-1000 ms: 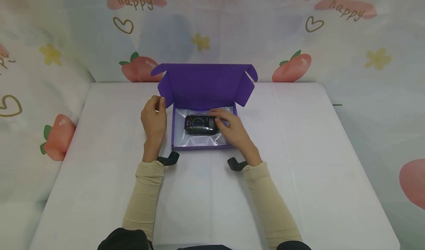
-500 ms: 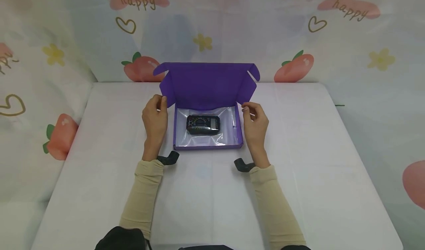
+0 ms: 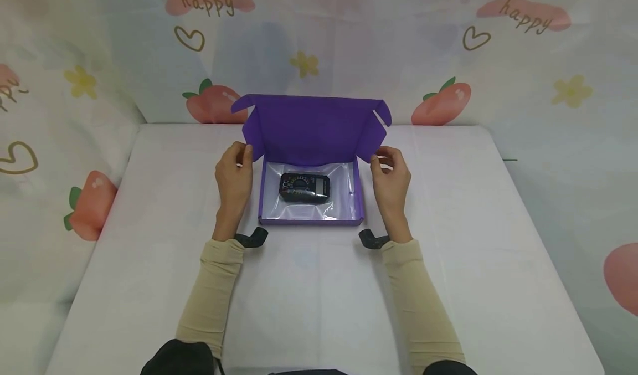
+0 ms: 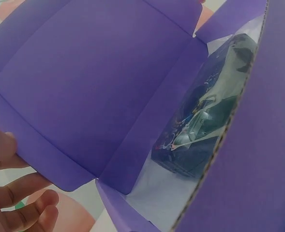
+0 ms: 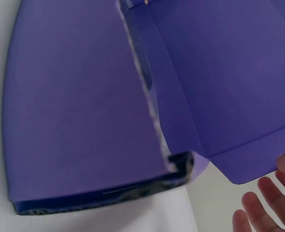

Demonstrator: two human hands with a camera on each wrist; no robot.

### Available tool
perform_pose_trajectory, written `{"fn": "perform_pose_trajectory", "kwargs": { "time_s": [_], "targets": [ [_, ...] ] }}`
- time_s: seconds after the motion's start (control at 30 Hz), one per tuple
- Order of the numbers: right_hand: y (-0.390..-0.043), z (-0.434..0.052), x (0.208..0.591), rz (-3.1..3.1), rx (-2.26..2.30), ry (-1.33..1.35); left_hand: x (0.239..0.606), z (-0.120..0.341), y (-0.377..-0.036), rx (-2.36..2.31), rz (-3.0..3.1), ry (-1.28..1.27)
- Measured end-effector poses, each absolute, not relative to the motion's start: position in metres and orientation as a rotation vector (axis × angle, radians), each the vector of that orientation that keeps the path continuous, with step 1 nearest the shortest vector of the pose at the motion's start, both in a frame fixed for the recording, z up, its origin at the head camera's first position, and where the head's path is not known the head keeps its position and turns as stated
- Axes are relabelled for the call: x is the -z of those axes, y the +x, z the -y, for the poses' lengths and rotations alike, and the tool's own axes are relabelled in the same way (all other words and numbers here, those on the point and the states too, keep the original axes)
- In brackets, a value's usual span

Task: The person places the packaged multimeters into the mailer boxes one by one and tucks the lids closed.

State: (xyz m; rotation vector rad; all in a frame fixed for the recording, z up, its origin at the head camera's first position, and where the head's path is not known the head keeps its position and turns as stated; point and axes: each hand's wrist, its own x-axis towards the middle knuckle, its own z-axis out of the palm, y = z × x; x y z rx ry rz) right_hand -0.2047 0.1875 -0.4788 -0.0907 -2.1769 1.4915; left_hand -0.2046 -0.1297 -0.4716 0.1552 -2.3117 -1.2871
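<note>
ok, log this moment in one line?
left hand: pinches left lid flap | right hand: pinches right lid flap | lid: raised | meter: in open box, with clear plastic

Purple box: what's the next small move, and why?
Probably bend the left flap and right flap inward, ready to lower the lid. The lid stands open, the left hand and right hand each hold a flap's edge, and the black meter already lies inside the purple box.
</note>
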Motion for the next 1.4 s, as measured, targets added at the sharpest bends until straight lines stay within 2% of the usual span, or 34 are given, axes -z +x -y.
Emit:
{"fn": "perform_pose_trajectory", "kwargs": {
  "time_s": [1.4],
  "targets": [
    [-0.188, -0.174, 0.483, 2.300, -1.478, -0.052, 0.488, 0.122, -0.187, 1.381, 2.333, 0.044]
  ]
}}
